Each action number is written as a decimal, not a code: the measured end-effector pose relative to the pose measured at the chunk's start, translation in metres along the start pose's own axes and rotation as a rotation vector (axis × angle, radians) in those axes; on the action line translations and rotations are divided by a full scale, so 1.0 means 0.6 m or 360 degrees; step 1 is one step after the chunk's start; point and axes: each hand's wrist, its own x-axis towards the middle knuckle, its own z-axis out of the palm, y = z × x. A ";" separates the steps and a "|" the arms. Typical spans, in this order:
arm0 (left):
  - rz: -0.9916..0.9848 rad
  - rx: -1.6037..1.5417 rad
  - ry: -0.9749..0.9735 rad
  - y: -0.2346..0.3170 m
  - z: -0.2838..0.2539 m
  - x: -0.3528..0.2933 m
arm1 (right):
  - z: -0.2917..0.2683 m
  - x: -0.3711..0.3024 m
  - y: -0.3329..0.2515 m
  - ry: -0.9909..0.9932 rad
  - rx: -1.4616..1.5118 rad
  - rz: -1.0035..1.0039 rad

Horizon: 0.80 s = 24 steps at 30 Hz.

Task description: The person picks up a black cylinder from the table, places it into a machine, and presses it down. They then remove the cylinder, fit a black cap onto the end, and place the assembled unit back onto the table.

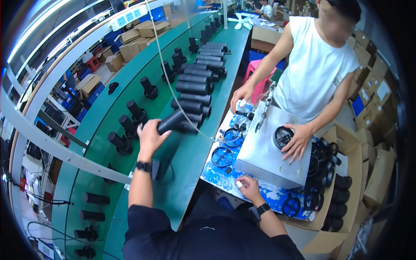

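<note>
L hand (148, 136): closed round near end of black cyl. tube (171, 121), thumb on side facing wearer, fingers over opp. side. Tube tilted, at near end of row of black tubes (193, 88) lying on green bench (190, 151); can't tell if it touches its neighbours.

R hand (249, 188): fingers part-curled, white wrap on one fingertip, at edge of worn blue/white tabletop (271, 197). Can't tell whether grip is fully closed or has anything in it.

Nearby: black spoked ring (222, 157) on tabletop, up-left of R hand; metal box (264, 149) just beyond.

Co-worker opp.: L hand (299, 141) spread, fingertips on round black part (282, 136) atop box. Upright black flanged tubes (129, 123) line bench, left of L hand.
</note>
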 end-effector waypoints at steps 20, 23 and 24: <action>-0.0501 -0.2675 -0.1661 0.334 0.074 -0.292 | -0.075 -0.079 -0.217 0.0160 0.0642 -0.0002; -0.0499 -0.2413 -0.1258 0.292 0.116 -0.297 | -0.106 -0.148 -0.190 0.0345 0.0758 0.0034; -0.0613 -0.2416 -0.1084 0.266 0.129 -0.299 | -0.110 -0.167 -0.177 0.0365 0.0750 0.0022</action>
